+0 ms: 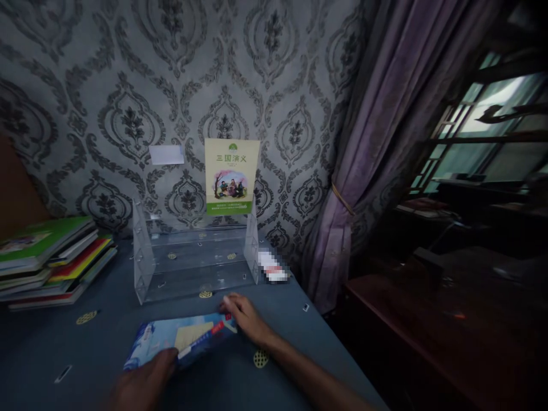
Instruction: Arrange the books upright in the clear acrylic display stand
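Blue book (165,331) is in front of the rack (142,257), on the wearer's side, in both hands; can't tell if it's clear of the cloth (222,379). Looks light for two hands, prob. a paperback: cover bendy, body a bit stiffer. Sheen on the cover hints at a slick finish, so might slide w/ a loose pinch. Not fragile as such, but corners could crease. Best hold, I'd say: opp. edges, thumbs on top, fingers under, so it doesn't sag or fan open.

L hand (148,374) is clamped on the near edge, thumb tip over the cover; its other fingers are hidden/blurred, can't tell their spread. R hand (243,317) is clamped on the right end, fingers bent and close together at the corner.

Looks: light-blue cover, darker blue art at left end, beige panel mid, dark-blue strip w/ white & red bits along near side, poss. the spine. Print too blurred to read.

Cream/green book (231,177) stands upright at the rack's right end, upper part above it. Pile (51,257) of books is left of the rack.
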The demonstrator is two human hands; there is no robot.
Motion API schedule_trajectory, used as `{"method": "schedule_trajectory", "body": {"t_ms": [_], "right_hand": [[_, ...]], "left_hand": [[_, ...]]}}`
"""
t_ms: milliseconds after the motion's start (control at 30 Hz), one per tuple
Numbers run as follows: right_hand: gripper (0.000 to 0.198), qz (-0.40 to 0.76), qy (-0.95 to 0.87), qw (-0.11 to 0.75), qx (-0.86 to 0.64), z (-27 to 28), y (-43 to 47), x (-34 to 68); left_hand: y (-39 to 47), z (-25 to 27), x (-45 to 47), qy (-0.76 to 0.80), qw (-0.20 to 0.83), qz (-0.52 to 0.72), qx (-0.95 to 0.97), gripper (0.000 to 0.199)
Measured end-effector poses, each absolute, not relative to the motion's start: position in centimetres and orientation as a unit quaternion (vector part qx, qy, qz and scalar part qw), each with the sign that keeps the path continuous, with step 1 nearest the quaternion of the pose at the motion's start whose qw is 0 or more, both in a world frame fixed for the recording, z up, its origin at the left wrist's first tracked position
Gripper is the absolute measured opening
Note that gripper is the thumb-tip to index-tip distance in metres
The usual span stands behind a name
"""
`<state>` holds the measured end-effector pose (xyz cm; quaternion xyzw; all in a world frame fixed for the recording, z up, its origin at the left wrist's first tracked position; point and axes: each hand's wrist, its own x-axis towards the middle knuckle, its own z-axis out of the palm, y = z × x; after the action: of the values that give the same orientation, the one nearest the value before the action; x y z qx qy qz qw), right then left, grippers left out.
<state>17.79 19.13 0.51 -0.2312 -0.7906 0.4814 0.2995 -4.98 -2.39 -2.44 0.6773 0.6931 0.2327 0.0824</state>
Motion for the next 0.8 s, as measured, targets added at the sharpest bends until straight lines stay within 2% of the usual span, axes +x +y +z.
{"method": "schedule_trajectory", "body": {"t_ms": [67, 200, 300, 367, 500, 600, 800], "right_hand": [[0.077, 0.559, -0.737, 0.312, -0.215, 0.2, 19.1, 17.6], [0.07, 0.729, -0.603, 0.292, -0.14, 0.2, 18.6, 17.6], [0.087, 0.787, -0.529, 0.293, -0.119, 0.5, 17.7, 17.4], [0.09, 0.804, -0.506, 0.287, -0.125, 0.6, 16.9, 17.0], [0.066, 0.811, -0.517, 0.252, -0.102, 0.3, 15.4, 16.1], [0.056, 0.8, -0.537, 0.245, -0.109, 0.5, 15.0, 16.1], [0.058, 0.736, -0.598, 0.307, -0.083, 2.8, 15.4, 16.7]], "left_hand": [[-2.1, -1.3, -5.7, 0.716, 0.114, 0.304, 0.618, 0.037], [-2.4, 1.9, -5.0, 0.731, 0.104, 0.431, 0.518, 0.041], [-2.9, 4.2, -3.2, 0.716, 0.085, 0.501, 0.478, 0.049], [-3.0, 5.4, -2.1, 0.707, 0.098, 0.525, 0.464, 0.054], [-2.7, 7.0, -0.3, 0.709, 0.175, 0.551, 0.403, 0.058], [-2.2, 7.9, 0.5, 0.698, 0.22, 0.579, 0.36, 0.056], [-0.3, 8.9, 1.6, 0.661, 0.222, 0.658, 0.285, 0.05]]}}
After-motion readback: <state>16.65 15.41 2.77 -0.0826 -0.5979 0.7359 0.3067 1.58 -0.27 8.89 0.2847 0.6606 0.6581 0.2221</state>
